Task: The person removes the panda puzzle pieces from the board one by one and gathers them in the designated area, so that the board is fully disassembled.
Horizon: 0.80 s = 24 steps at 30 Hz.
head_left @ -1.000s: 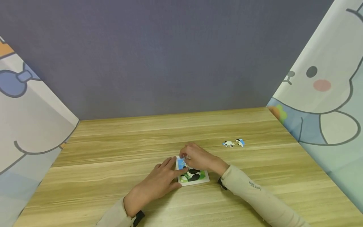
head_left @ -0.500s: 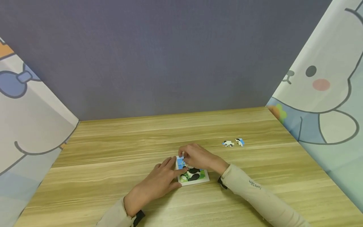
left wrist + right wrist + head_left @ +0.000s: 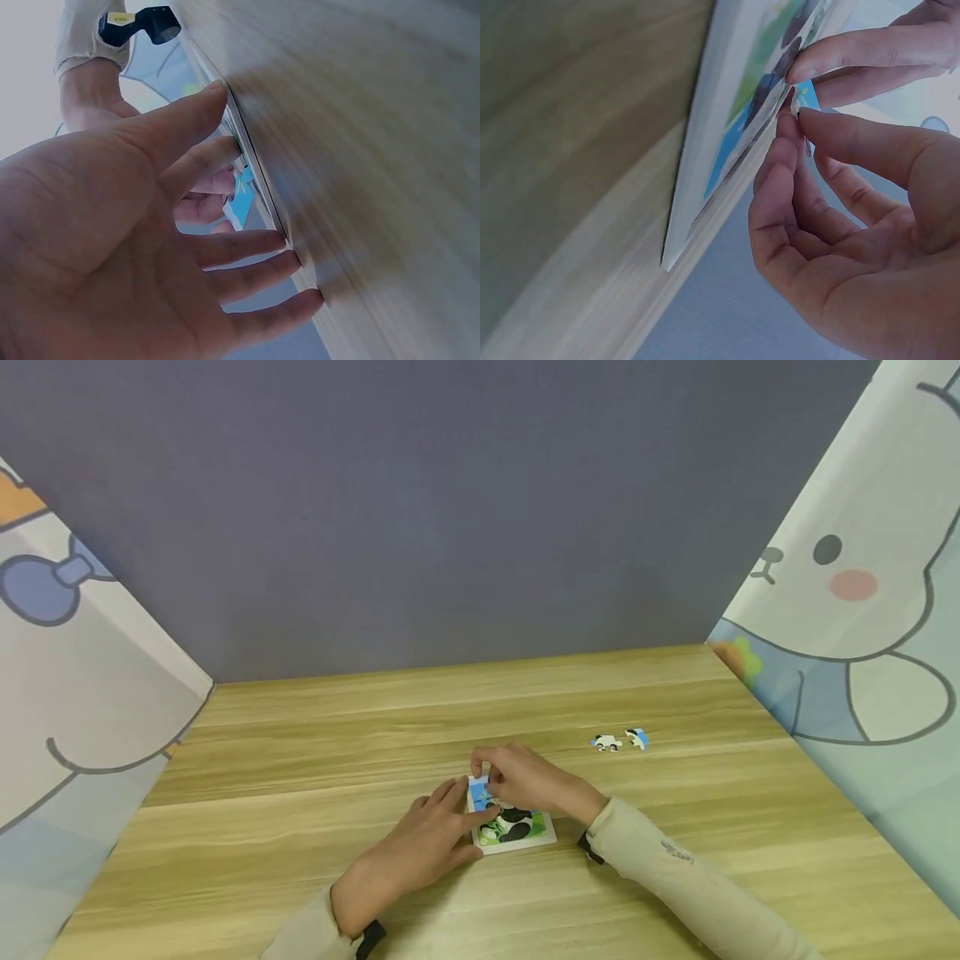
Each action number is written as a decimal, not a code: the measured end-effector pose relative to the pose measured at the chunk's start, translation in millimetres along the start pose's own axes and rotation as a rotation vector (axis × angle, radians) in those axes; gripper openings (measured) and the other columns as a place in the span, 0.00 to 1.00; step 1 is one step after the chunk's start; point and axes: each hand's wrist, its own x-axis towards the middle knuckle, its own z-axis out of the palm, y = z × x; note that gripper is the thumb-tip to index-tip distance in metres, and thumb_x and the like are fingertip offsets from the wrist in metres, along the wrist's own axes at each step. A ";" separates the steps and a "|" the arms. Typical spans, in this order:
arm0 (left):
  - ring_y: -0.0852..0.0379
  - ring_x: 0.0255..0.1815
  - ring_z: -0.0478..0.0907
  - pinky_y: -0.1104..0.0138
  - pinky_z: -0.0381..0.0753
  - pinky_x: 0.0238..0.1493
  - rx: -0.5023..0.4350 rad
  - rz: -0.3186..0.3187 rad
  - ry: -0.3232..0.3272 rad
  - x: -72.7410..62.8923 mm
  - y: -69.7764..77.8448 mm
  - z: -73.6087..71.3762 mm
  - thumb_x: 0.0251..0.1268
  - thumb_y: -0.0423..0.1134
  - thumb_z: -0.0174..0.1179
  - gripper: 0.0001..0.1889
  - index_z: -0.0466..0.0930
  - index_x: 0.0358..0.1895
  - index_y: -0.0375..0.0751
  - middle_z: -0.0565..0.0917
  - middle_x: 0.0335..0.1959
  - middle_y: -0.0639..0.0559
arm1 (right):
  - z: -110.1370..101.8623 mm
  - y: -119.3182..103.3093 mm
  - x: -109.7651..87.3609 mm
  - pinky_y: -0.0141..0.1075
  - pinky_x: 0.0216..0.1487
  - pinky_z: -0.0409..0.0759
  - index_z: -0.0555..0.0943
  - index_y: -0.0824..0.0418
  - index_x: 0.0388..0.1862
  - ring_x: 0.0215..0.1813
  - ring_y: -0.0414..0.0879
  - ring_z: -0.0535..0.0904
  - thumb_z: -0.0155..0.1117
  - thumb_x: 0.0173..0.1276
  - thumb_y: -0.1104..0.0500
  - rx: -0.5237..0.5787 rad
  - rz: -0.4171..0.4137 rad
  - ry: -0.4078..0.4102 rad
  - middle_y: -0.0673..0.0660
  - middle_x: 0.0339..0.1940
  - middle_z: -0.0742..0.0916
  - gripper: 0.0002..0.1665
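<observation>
A panda jigsaw puzzle in a white frame [image 3: 551, 837] lies flat on the table. My left hand [image 3: 422, 842] rests along its left side, fingers extended, with one finger reaching over the picture. At the upper left part of the puzzle, my right hand [image 3: 525, 778] pinches a blue puzzle piece [image 3: 240, 204] between thumb and fingers. In the right wrist view this piece [image 3: 808, 94] stands tilted up from the picture. The right hand hides the puzzle's upper right part in the head view.
Two loose puzzle pieces, one mostly white [image 3: 606, 742] and one white, black and blue [image 3: 637, 738], lie apart on the wooden table [image 3: 315, 735] beyond the frame, to the right. A grey panel [image 3: 450, 527] stands at the back, with cartoon-printed panels at both sides.
The right hand has shifted slightly left at the puzzle's top edge, still pinching the piece. My left hand and the loose pieces keep their places.
</observation>
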 end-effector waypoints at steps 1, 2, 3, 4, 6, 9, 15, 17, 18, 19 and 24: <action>0.32 0.70 0.65 0.39 0.77 0.51 0.003 0.000 0.000 0.6 0.3 0.0 0.66 0.53 0.64 0.28 0.74 0.69 0.58 0.67 0.70 0.35 | -0.3 0.4 -0.8 0.30 0.26 0.75 0.79 0.58 0.46 0.24 0.36 0.76 0.63 0.68 0.70 0.001 0.000 0.004 0.49 0.26 0.83 0.11; 0.32 0.70 0.65 0.39 0.77 0.51 0.005 -0.002 0.001 1.0 0.7 -0.2 0.66 0.53 0.64 0.28 0.74 0.69 0.58 0.67 0.70 0.35 | -0.8 0.4 -1.6 0.30 0.26 0.76 0.79 0.58 0.46 0.24 0.37 0.76 0.63 0.68 0.70 0.008 -0.001 0.008 0.50 0.26 0.84 0.11; 0.32 0.70 0.65 0.39 0.77 0.51 0.007 -0.001 0.002 1.3 0.9 -0.4 0.66 0.53 0.64 0.28 0.74 0.69 0.58 0.67 0.70 0.35 | -1.3 0.5 -2.5 0.30 0.27 0.76 0.79 0.58 0.46 0.24 0.37 0.76 0.63 0.68 0.70 0.015 -0.003 0.012 0.50 0.26 0.84 0.11; 0.32 0.70 0.65 0.39 0.77 0.51 0.007 -0.001 0.001 1.5 1.1 -0.7 0.66 0.53 0.64 0.28 0.74 0.69 0.58 0.67 0.70 0.35 | -1.7 0.8 -3.3 0.30 0.27 0.76 0.79 0.58 0.46 0.24 0.37 0.76 0.63 0.68 0.70 0.022 -0.007 0.014 0.50 0.26 0.84 0.11; 0.32 0.70 0.65 0.39 0.77 0.51 0.003 0.001 -0.003 1.6 1.1 -1.1 0.67 0.53 0.64 0.28 0.74 0.69 0.58 0.67 0.70 0.35 | -2.5 1.3 -4.8 0.30 0.27 0.76 0.80 0.58 0.46 0.24 0.36 0.76 0.63 0.69 0.70 0.039 -0.015 0.016 0.50 0.27 0.84 0.11; 0.32 0.70 0.64 0.38 0.76 0.52 -0.013 -0.001 -0.011 1.1 0.4 -0.9 0.67 0.53 0.64 0.28 0.74 0.70 0.58 0.66 0.71 0.35 | -3.7 2.7 -7.7 0.30 0.27 0.76 0.80 0.58 0.46 0.24 0.36 0.76 0.62 0.70 0.70 0.061 -0.031 0.028 0.52 0.27 0.85 0.10; 0.30 0.71 0.63 0.35 0.75 0.52 -0.044 -0.019 -0.015 -1.1 -2.6 -0.6 0.67 0.51 0.64 0.27 0.75 0.69 0.57 0.64 0.72 0.30 | -7.8 6.9 -16.0 0.31 0.31 0.78 0.80 0.59 0.47 0.28 0.40 0.79 0.60 0.72 0.69 0.094 -0.061 0.084 0.55 0.30 0.86 0.09; 0.29 0.71 0.63 0.35 0.74 0.52 -0.049 -0.016 -0.012 -0.8 -3.1 -0.9 0.67 0.51 0.64 0.27 0.75 0.69 0.56 0.64 0.72 0.29 | -10.3 8.7 -19.9 0.32 0.33 0.79 0.80 0.59 0.47 0.30 0.42 0.81 0.61 0.72 0.69 0.094 -0.059 0.098 0.55 0.31 0.86 0.09; 0.29 0.71 0.63 0.35 0.74 0.52 -0.050 -0.015 -0.011 -0.3 -3.0 -0.7 0.67 0.51 0.64 0.27 0.74 0.69 0.56 0.64 0.72 0.29 | -12.0 9.4 -22.3 0.32 0.33 0.79 0.80 0.59 0.48 0.30 0.42 0.81 0.61 0.72 0.69 0.088 -0.052 0.104 0.55 0.31 0.86 0.10; 0.30 0.71 0.63 0.35 0.74 0.52 -0.051 -0.014 -0.010 0.3 -2.8 -0.4 0.67 0.51 0.64 0.27 0.74 0.69 0.56 0.64 0.72 0.28 | -13.3 11.3 -24.5 0.32 0.33 0.79 0.80 0.59 0.48 0.30 0.42 0.80 0.61 0.71 0.69 0.087 -0.048 0.108 0.55 0.31 0.86 0.10; 0.30 0.70 0.63 0.36 0.74 0.52 -0.050 -0.016 -0.001 0.0 -1.3 1.6 0.67 0.51 0.64 0.27 0.75 0.69 0.56 0.64 0.71 0.28 | -18.2 17.0 -32.1 0.33 0.33 0.79 0.80 0.59 0.47 0.29 0.38 0.78 0.62 0.71 0.69 0.083 -0.040 0.134 0.55 0.30 0.86 0.09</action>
